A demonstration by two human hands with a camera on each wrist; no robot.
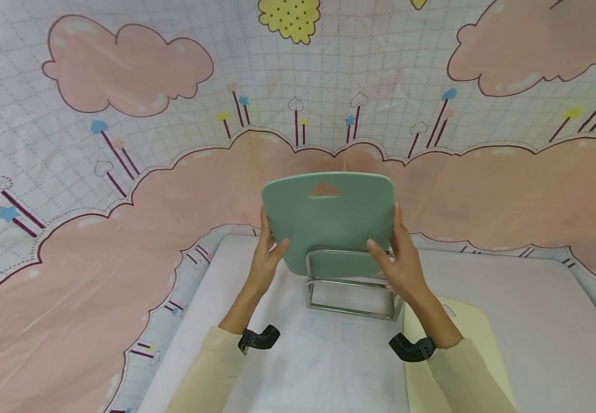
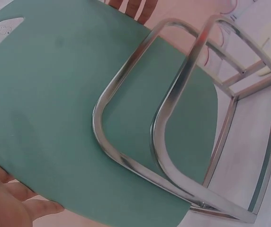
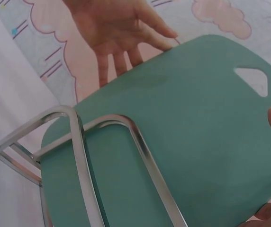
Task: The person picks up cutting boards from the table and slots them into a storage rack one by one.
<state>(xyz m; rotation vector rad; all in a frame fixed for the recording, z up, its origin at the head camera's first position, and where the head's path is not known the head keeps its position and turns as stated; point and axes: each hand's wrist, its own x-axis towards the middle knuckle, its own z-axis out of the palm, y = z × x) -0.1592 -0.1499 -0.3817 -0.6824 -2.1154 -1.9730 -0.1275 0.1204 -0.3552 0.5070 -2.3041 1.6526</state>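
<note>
Both hands hold a green cutting board point(image 1: 328, 221) upright and slightly tilted, with its cut-out handle slot at the top. My left hand point(image 1: 264, 264) grips the left edge, thumb in front and fingers behind. On the opposite edge, my right hand point(image 1: 403, 267) has its thumb over the front face. The board's lower part stands behind the bent front tubes of a metal rack point(image 2: 161, 127), and those tubes cross its face in both wrist views. Fingers of the left hand point(image 3: 112, 30) reach behind the board's edge in the right wrist view.
A pale yellow cutting board point(image 1: 475, 332) lies flat on the white-covered table point(image 1: 298, 367), partly under the right forearm. Behind the table hangs a cloth point(image 1: 174, 201) printed with clouds. Each wrist wears a black band point(image 1: 258, 338).
</note>
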